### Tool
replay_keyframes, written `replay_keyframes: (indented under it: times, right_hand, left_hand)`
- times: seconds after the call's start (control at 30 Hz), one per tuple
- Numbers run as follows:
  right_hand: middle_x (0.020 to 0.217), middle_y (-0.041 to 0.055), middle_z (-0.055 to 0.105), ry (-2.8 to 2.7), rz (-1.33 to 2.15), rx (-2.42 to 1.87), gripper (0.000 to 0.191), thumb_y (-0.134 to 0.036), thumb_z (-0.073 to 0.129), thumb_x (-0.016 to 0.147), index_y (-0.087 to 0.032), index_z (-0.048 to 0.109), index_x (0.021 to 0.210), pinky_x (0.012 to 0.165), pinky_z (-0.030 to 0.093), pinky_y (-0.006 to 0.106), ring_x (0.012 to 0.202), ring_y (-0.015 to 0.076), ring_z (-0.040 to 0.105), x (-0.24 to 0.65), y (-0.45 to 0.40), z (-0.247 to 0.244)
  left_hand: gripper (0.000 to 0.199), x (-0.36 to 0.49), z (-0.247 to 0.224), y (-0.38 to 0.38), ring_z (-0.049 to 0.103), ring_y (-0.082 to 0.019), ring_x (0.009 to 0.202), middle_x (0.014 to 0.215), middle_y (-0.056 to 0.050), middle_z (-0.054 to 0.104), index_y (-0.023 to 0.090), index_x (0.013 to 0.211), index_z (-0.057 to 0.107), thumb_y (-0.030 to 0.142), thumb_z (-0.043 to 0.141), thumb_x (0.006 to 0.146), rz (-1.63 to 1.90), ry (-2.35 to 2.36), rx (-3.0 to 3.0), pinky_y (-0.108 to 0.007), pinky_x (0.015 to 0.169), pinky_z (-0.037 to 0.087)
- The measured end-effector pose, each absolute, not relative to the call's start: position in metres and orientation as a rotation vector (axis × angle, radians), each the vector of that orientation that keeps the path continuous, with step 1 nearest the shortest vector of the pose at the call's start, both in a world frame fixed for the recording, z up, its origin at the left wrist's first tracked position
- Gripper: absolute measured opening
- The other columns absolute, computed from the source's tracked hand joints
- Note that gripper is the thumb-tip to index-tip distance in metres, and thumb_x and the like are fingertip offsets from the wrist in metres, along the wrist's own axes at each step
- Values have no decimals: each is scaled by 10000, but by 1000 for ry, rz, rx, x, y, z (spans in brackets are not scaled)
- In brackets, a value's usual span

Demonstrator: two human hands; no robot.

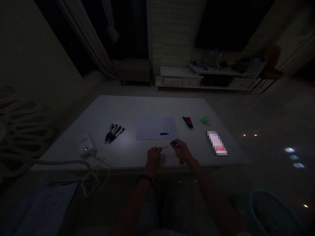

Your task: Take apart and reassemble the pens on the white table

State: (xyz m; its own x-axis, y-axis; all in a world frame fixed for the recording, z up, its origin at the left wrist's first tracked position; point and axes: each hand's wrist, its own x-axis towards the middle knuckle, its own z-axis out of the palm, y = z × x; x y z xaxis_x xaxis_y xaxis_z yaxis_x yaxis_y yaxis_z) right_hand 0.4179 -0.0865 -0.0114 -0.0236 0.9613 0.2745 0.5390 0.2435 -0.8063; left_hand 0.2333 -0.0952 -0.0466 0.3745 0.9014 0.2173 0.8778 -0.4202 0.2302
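Close to the table's front edge, my left hand (154, 160) is closed around one end of a thin dark pen refill (165, 147). Its free end points at the fingertips of my right hand (181, 151), which are pinched together at the tip; any small part between them is too dim to make out. A dark pen barrel (181, 162) shows partly under the right palm, mostly hidden by the hand. Just beyond both hands, a short black pen piece (164, 133) lies on a sheet of paper (150, 128).
On the white table (123, 108), several pens (113, 133) lie left and more pens (188, 123) right. A green object (204, 120) and a lit phone (217, 143) are farther right. A white charger (86, 145) with cables (98, 167) stands at the left. The room is dark.
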Motion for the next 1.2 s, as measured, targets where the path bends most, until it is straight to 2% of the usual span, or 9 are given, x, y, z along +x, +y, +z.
replay_keyframes:
  times: [0.33,0.8,0.87,0.93,1.0,1.1,1.2]
  right_hand:
    - [845,43,661,-1691,640,-1421,180,-315,509,827,-197,644,840,687,458,279,765,152,595,418,-86,-13]
    - [813,49,687,-1712,899,-1397,162,-292,559,770,-187,678,804,732,481,306,751,160,625,402,-86,-14]
    - [818,41,687,-1681,982,-1376,214,-292,595,734,-186,674,903,719,486,301,743,155,625,407,-84,-16]
    - [831,29,682,-1657,1038,-1361,383,-285,636,687,-193,629,1058,678,489,288,725,149,618,419,-78,-19]
    - [830,27,670,-1637,970,-1411,428,-280,635,678,-193,612,1097,655,482,284,710,146,604,434,-67,-23]
    - [780,40,642,-1628,654,-1573,236,-275,598,715,-183,683,914,713,464,318,712,160,578,442,-39,-30]
    - [840,73,623,-1746,422,-1614,174,-248,653,695,-198,700,855,807,428,346,843,200,554,426,-8,-36]
  left_hand:
    - [228,234,-44,-96,469,-202,885,917,-52,525,200,1027,495,94,443,832,484,1645,2554,-340,765,353]
    - [261,234,-43,-98,465,-193,899,951,-43,525,212,1067,481,98,438,836,480,1562,2566,-343,796,357]
    - [261,234,-44,-98,465,-193,896,945,-44,526,204,1064,480,91,442,832,499,1572,2555,-341,795,359]
    - [253,234,-44,-98,467,-195,892,945,-48,526,197,1054,483,86,440,831,502,1582,2547,-340,789,361]
    - [244,234,-43,-98,469,-194,888,945,-50,525,197,1042,487,82,430,834,496,1600,2539,-341,787,362]
    - [253,234,-44,-98,472,-192,887,945,-51,525,198,1038,488,70,420,830,491,1614,2536,-341,790,362]
    - [253,233,-46,-98,473,-193,876,926,-47,524,195,1030,488,65,427,821,505,1636,2535,-337,778,363]
